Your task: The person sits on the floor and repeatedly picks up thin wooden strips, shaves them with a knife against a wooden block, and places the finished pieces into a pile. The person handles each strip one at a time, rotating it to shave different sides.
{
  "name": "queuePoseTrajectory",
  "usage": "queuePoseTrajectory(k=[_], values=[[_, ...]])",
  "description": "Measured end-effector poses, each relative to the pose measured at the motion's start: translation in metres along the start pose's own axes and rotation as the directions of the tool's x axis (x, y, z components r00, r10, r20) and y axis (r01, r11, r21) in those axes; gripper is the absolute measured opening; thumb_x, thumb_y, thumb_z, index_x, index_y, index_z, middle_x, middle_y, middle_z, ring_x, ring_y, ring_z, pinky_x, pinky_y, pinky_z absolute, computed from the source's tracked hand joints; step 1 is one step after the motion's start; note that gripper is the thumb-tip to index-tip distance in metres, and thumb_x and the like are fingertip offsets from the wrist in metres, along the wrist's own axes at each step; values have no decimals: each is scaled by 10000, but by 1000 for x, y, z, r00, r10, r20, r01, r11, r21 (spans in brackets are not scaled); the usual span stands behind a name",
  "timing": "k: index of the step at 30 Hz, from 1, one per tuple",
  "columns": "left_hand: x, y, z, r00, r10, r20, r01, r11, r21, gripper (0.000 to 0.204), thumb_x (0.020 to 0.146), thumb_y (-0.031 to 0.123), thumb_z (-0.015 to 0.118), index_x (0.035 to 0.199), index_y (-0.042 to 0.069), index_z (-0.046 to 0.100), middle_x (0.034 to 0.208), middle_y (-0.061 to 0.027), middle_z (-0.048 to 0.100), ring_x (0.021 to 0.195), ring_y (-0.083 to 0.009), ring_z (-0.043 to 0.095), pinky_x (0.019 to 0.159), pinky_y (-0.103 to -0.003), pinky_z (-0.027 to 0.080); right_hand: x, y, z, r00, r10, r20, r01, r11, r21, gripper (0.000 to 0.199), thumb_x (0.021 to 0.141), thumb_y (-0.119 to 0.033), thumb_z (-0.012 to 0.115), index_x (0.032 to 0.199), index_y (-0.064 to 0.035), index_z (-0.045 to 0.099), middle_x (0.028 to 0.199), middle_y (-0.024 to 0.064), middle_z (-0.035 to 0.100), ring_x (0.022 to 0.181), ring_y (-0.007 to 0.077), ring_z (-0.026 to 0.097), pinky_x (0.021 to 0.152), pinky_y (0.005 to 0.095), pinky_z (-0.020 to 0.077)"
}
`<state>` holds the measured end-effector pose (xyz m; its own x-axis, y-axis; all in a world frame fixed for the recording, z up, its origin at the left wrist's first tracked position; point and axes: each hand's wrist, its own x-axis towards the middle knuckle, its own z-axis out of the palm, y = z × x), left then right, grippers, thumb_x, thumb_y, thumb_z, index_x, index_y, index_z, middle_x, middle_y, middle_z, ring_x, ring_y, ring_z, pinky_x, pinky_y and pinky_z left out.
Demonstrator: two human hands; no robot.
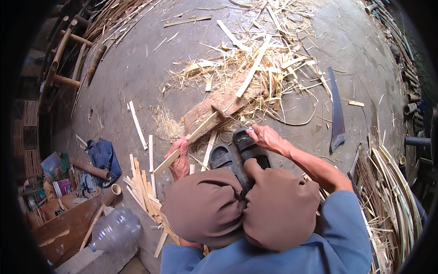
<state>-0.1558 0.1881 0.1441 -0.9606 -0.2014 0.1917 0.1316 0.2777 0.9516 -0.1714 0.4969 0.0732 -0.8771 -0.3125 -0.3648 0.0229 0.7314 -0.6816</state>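
My left hand [181, 157] is closed around a pale bamboo strip [203, 128], which slants up and to the right. The strip's far end meets a brown wooden block [196, 112] lying on the floor. In my right hand [268, 138], its fingers wrapped round the handle, is a knife [223, 113]. The thin blade points up and left and crosses the strip close to its far end. Whether the edge is cutting into the strip I cannot tell.
Shavings [273, 68] are heaped beyond the block. A handsaw [336, 109] lies at the right, near bundled strips [397, 192]. Cut strips [145, 182] pile up left of my knees. A clear plastic jug [117, 228] and a wooden box [64, 226] stand lower left.
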Motion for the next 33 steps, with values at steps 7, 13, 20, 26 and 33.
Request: queuePoseTrajectory(k=[7, 13, 20, 26, 33], values=[[20, 14, 3, 984, 148, -101, -159, 981, -107, 269, 1039, 221, 517, 1050, -25, 627, 905, -85, 665, 932, -187, 628, 913, -323, 484, 7, 45, -10, 999, -31, 16, 32, 993, -109, 383, 1009, -433, 488, 1072, -60, 551, 749, 282, 648, 771, 485, 650, 666, 558, 508], [22, 39, -69, 908, -109, -404, 53, 988, -146, 363, 1082, 327, 397, 1058, -7, 539, 689, -8, 463, 681, -128, 514, 686, -330, 463, 83, 28, -18, 873, -172, -456, 157, 985, -72, 381, 987, -372, 532, 923, 3, 566, 825, 265, 615, 730, 443, 611, 641, 540, 485], [-28, -38, -133, 976, -61, -209, 210, 516, 830, 447, 1002, 243, 550, 1349, -20, 448, 1099, -216, 588, 960, -386, 599, 815, -462, 481, 165, 29, -24, 833, 247, -496, -114, 952, 283, 461, 954, -437, 524, 826, 5, 562, 651, 181, 603, 606, 346, 607, 578, 502, 472], [-25, -28, -88, 870, -460, -177, 490, 846, 210, 586, 978, 272, 617, 1446, 3, 388, 1414, -278, 447, 1296, -378, 478, 1074, -459, 403, 106, -40, -3, 798, 142, -585, 308, 740, 599, 196, 1000, -155, 472, 921, 15, 530, 682, 129, 628, 579, 195, 634, 495, 354, 504], [112, 59, 41, 926, -361, 105, 339, 679, -651, 682, 961, 513, 595, 1407, 55, 358, 1003, -84, 516, 904, -174, 558, 839, -390, 469, 10, -69, 16, 696, -534, -480, 539, 830, -142, 399, 974, -72, 513, 1368, -19, 494, 758, 155, 599, 719, 318, 604, 647, 408, 500]])
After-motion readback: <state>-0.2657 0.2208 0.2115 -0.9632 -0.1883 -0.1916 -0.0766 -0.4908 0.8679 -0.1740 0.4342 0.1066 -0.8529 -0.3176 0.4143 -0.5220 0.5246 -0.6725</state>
